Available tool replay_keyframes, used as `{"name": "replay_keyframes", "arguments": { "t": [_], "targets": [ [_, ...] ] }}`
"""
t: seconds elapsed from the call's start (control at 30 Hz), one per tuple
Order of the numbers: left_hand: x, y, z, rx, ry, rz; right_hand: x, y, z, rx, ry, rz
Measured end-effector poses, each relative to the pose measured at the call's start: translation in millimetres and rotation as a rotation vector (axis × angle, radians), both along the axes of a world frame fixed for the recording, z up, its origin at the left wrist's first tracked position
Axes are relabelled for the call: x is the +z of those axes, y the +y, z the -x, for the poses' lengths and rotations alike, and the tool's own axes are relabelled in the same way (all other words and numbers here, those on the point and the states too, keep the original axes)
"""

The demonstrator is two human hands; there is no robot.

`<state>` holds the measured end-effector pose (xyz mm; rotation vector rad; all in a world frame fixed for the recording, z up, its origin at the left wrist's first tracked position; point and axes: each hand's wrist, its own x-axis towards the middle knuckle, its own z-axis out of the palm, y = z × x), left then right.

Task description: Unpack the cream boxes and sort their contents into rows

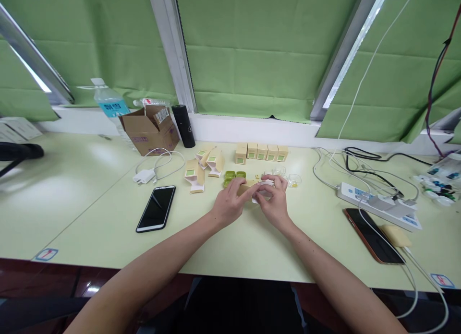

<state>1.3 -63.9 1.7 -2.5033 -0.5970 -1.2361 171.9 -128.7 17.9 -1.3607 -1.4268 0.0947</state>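
Observation:
Between my two hands, above the middle of the table, is a small tan cardboard box [245, 187]. My left hand [230, 202] is closed on its left side. The fingers of my right hand [275, 203] pinch a white flap or edge at its right end; they hide part of the box. Just behind my left hand sit several small green containers [230, 174]. Small clear plastic pieces [294, 181] lie beyond my right hand. To the left stand opened small boxes [195, 174] with white insides, and behind is a row of closed small boxes [261, 152].
A phone [156, 208] and a white charger [144, 176] with its cable lie left. An open carton [153, 131], a black bottle [183, 126] and a water bottle [111, 103] stand behind. On the right are a power strip [378, 207], cables and another phone [374, 235].

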Motion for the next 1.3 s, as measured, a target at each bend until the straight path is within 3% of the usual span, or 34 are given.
{"name": "replay_keyframes", "arguments": {
  "t": [0.2, 0.4, 0.57, 0.83, 0.93, 1.13, 1.3],
  "targets": [
    [2.7, 5, 5, 0.147, 0.011, 0.158, 9, -1, -6, -0.026, 0.165, -0.050],
    [10.0, 16, 13, 0.234, -0.092, 0.318, 10, 0, -8, 0.139, 0.537, -0.012],
    [13.8, 22, 14, 0.196, -0.244, 0.426, 7, 2, -9, 0.148, 0.464, 0.028],
    [15.6, 25, 7, -0.101, -0.635, 0.884, -3, 0, -11, 0.209, -0.145, 0.141],
    [14.4, 29, 4, -0.241, -0.736, 1.026, -9, 1, -12, 0.224, -0.284, 0.164],
    [19.9, 27, 3, -0.501, -0.914, 1.360, -7, 0, -12, 0.244, -0.338, 0.152],
    [28.3, 17, 3, -0.705, -0.900, 1.529, 5, -3, -9, 0.205, -0.135, 0.043]
  ]
}}
